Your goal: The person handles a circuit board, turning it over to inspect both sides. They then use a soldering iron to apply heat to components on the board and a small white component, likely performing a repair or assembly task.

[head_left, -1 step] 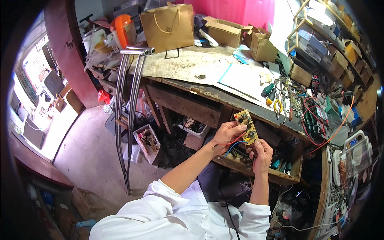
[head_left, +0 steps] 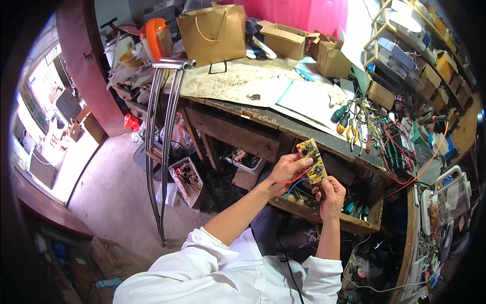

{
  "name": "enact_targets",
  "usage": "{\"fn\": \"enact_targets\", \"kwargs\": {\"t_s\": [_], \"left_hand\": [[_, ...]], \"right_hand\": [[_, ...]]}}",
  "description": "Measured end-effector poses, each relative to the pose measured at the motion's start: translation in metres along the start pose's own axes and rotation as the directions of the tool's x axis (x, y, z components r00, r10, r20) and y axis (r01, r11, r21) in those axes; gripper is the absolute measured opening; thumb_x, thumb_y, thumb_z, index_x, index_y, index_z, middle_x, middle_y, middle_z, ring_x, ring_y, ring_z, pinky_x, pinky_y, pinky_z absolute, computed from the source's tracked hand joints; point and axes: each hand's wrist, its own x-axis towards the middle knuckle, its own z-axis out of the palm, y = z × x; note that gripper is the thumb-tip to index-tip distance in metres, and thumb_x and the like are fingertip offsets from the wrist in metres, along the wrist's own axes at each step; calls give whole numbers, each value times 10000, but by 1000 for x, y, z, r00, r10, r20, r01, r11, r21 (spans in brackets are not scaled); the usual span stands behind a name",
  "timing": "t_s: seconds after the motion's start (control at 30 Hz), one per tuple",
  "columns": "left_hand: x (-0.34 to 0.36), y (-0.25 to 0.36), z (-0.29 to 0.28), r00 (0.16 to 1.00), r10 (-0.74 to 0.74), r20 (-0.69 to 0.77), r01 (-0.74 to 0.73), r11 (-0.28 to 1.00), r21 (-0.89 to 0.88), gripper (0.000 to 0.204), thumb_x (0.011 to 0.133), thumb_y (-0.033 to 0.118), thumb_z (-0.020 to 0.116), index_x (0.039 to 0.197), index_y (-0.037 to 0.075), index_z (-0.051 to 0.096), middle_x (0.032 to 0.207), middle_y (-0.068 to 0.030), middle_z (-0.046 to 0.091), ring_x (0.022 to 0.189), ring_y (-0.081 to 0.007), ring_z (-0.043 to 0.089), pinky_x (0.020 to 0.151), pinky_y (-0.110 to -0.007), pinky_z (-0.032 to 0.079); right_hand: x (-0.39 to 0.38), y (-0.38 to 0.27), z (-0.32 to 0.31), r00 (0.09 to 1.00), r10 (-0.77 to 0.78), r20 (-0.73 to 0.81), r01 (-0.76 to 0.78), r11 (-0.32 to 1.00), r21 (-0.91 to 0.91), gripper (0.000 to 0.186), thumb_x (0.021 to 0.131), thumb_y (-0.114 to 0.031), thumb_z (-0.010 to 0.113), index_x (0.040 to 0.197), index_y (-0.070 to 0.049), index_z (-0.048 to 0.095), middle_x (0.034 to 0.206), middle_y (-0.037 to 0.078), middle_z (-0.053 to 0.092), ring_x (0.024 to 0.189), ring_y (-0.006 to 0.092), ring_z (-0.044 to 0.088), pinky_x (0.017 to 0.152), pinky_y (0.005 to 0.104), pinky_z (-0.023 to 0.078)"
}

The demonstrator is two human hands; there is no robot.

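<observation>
A narrow yellowish circuit board (head_left: 317, 173) with small components is held up over an open wooden drawer (head_left: 298, 206). My left hand (head_left: 288, 171) pinches its left edge, thumb lying on the face. At the board's lower end my right hand (head_left: 331, 196) grips the corner between thumb and fingers. One red wire (head_left: 292, 181) and one blue wire (head_left: 297, 185) run from the board past my left hand. The fingers behind the board are partly hidden. Inside the drawer lie tools with teal handles (head_left: 357, 210).
A workbench (head_left: 223, 86) stands ahead, with screwdrivers (head_left: 340, 114) and yellow-handled pliers (head_left: 352, 134) near its right edge. Metal crutches (head_left: 152, 121) lean against it at left. A gold paper bag (head_left: 212, 35) and cardboard boxes (head_left: 283, 40) stand at the back. A waste bin (head_left: 188, 182) sits below.
</observation>
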Motion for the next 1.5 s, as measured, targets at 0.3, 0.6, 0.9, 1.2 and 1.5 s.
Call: {"fn": "enact_targets", "kwargs": {"t_s": [0.3, 0.6, 0.9, 1.2, 1.5], "left_hand": [[-1, 2, 2, 1000, 0, -8, 0, 1000, -2, 213, 942, 152, 658, 1077, -13, 649, 993, -85, 703, 871, -137, 683, 813, -282, 557], [2, 0, -1, 1000, -15, 1, 15, 1000, 22, 194, 938, 150, 661, 1067, 6, 668, 987, -61, 705, 862, -120, 673, 805, -272, 547], [0, 1, 2, 1000, 9, -20, -9, 1000, -16, 147, 935, 102, 653, 1043, 3, 662, 953, -84, 710, 845, -157, 698, 766, -304, 584], [1, 2, 2, 999, 15, -43, -15, 1000, -7, 205, 941, 114, 641, 1116, 7, 632, 1013, -84, 695, 888, -171, 696, 813, -327, 584], [2, 3, 1, 999, 24, -42, -21, 998, 59, 206, 941, 147, 648, 1113, 35, 628, 1011, -70, 696, 900, -171, 691, 822, -340, 582]], "right_hand": [[-1, 2, -2, 1000, -1, 19, 1, 1000, 7, 177, 954, -116, 566, 851, 16, 624, 698, 58, 642, 541, 53, 505, 502, 196, 368], [-2, 0, -3, 999, -31, 7, 31, 999, 12, 179, 950, -113, 575, 841, 19, 628, 697, 53, 637, 541, 46, 492, 508, 191, 359], [3, 7, -7, 999, 27, 29, -27, 1000, 11, 175, 972, -128, 563, 892, 6, 643, 701, 22, 622, 553, 28, 489, 507, 180, 366], [2, 5, -7, 996, 9, 89, -3, 998, -66, 183, 999, -163, 558, 909, -19, 629, 721, 6, 627, 570, 25, 484, 516, 175, 368], [4, 4, -6, 992, -1, 124, 7, 999, -50, 200, 1020, -174, 533, 916, -26, 619, 710, -8, 608, 570, 21, 477, 520, 177, 376]]}}
